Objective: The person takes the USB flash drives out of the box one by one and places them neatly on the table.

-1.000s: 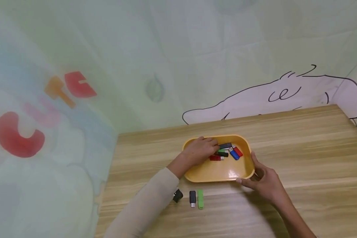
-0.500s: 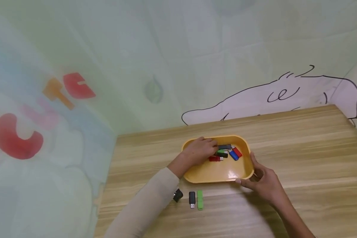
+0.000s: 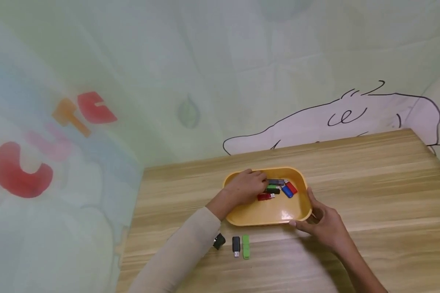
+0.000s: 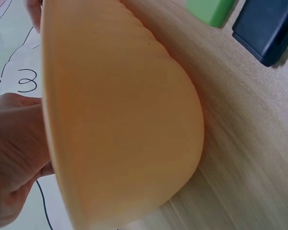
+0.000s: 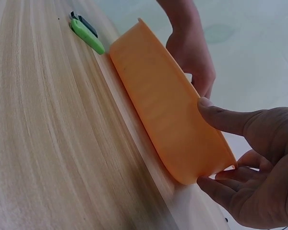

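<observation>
In the head view a yellow plastic tray [image 3: 278, 213] stands on the table, holding several USB sticks: a red one [image 3: 265, 196], a blue one [image 3: 287, 191], another red one [image 3: 291, 187], and dark and green ones. My left hand [image 3: 245, 186] reaches over the left part of the tray, its fingers down beside the sticks. Its fingertips are hidden, also behind the tray wall in the left wrist view. My right hand [image 5: 266, 163] grips the tray's right corner, thumb on the rim and fingers against the outside.
In front of the tray a black USB stick [image 3: 236, 245] and a green one [image 3: 246, 247] lie side by side. Another black item [image 3: 218, 241] is partly covered by the left sleeve [image 3: 185, 248]. The wooden table [image 3: 381, 183] meets a printed backdrop [image 3: 190, 61] behind.
Both hands hold nearly the same place. The whole head view has shifted slightly, and the left fingers show only tiny movement among the sticks.
</observation>
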The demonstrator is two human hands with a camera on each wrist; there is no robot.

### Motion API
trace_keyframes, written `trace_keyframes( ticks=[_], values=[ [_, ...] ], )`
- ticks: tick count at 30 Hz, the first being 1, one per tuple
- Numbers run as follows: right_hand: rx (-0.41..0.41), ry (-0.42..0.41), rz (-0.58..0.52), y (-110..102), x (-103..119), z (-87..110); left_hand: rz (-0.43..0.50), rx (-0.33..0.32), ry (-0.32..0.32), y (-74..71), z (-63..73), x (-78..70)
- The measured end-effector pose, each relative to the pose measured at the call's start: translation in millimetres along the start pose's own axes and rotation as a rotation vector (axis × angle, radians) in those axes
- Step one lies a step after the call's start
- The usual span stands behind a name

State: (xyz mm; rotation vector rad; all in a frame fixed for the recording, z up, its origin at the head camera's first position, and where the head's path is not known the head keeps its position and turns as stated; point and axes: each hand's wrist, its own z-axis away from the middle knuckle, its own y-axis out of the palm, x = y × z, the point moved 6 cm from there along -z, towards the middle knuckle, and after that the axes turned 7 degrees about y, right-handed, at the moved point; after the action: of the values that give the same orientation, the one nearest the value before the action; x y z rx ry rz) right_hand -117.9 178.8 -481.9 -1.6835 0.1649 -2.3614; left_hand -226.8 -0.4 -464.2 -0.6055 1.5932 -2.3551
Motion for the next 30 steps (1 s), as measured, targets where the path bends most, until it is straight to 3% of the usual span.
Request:
trace_keyframes(
  ticks=[8, 30],
  values=[
    [-0.001, -0.008, 0.005, 0.8, -0.7, -4.1, -0.003, -0.014, -0.01, -4.2, 4.3, 4.7],
    [0.015, 0.009, 0.019, -1.7, -0.4, -12.4, -0.015, 0.03, -0.037, -7.7, 7.4, 5.3]
  ],
)
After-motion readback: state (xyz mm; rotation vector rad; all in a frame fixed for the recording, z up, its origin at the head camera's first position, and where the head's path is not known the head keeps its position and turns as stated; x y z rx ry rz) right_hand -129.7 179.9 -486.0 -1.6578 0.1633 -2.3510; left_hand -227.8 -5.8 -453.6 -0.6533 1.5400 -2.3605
